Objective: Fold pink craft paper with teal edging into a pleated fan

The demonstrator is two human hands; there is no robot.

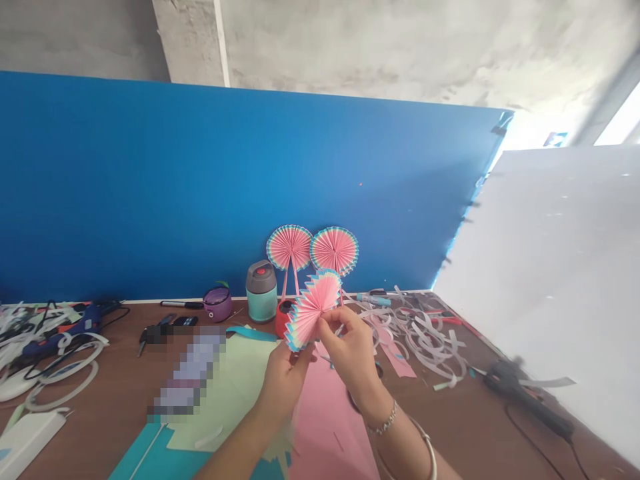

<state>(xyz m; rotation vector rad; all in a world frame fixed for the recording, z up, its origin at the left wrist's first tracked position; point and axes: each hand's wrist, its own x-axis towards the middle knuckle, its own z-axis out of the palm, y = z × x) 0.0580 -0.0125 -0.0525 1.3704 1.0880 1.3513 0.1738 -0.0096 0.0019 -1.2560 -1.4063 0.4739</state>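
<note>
A pleated pink paper fan (315, 303) with a blue and cream zigzag edge is half spread between my hands. My left hand (287, 370) grips its lower left end, thumb and fingers closed on the folds. With thumb and fingers pinched, my right hand (350, 340) holds the fan near its centre. Pink paper (330, 427) and pale green paper (235, 393) lie on the desk beneath my hands. Behind the held fan, two finished-looking round pink fans, a left one (290, 248) and a right one (334, 250), stand against the blue partition.
A teal and grey flask (261, 293) and a purple pot (217, 303) stand at the back. White paper strips (425, 333) tangle at right, near a black glue gun (525, 393). A blue glue gun (70, 330) and cables lie left, with a white power strip (33, 443) in front.
</note>
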